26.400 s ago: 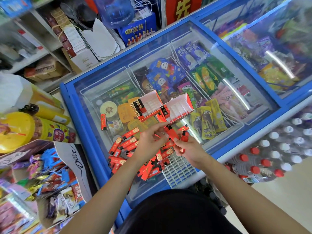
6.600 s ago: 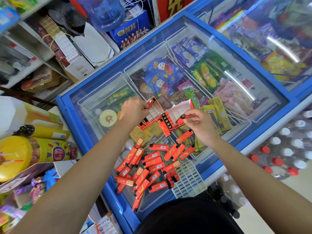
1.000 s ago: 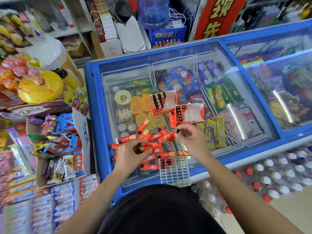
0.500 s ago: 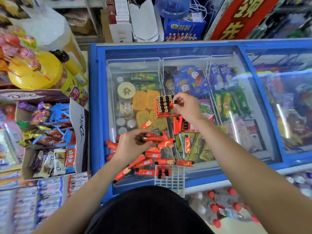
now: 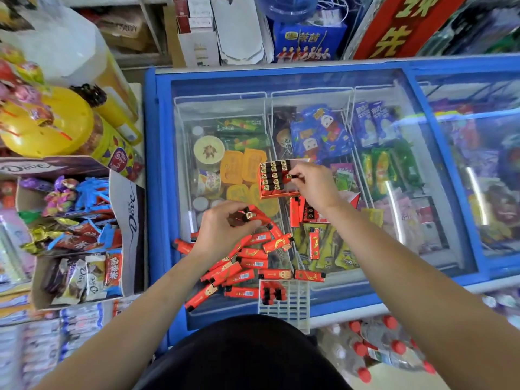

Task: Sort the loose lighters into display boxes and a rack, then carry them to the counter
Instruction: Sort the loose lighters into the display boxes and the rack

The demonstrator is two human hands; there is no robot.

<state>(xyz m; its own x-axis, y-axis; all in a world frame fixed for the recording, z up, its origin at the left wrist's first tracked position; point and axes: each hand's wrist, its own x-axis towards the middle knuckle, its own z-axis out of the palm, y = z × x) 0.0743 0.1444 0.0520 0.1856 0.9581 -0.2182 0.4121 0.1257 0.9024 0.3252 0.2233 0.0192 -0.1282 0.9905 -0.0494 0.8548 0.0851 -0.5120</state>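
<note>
Seemingly, the display box (image 5: 277, 194) holds rows of upright lighters (image 5: 273, 175).

I wear the only camera on my head. It looks forward and steeply down onto the blue-framed, glass-lidded chest freezer (image 5: 157, 192), so near that my left hand (image 5: 222, 229) and right hand (image 5: 315, 184) sit mid-picture, with my black-clad body (image 5: 244, 356) at 6 o'clock.

Bright, even light, with only faint shadows. Long white streaks of glare cross the right half of the blue-framed glass freezer lid (image 5: 153, 178). The red plastic lighters (image 5: 250, 262) at centre are fairly sharp; pale stacked packets (image 5: 42, 347) at lower left and red-capped clear bottles (image 5: 398, 347) at lower right smear into blur. The wide lens bows straight lines toward the frame's edges.
</note>
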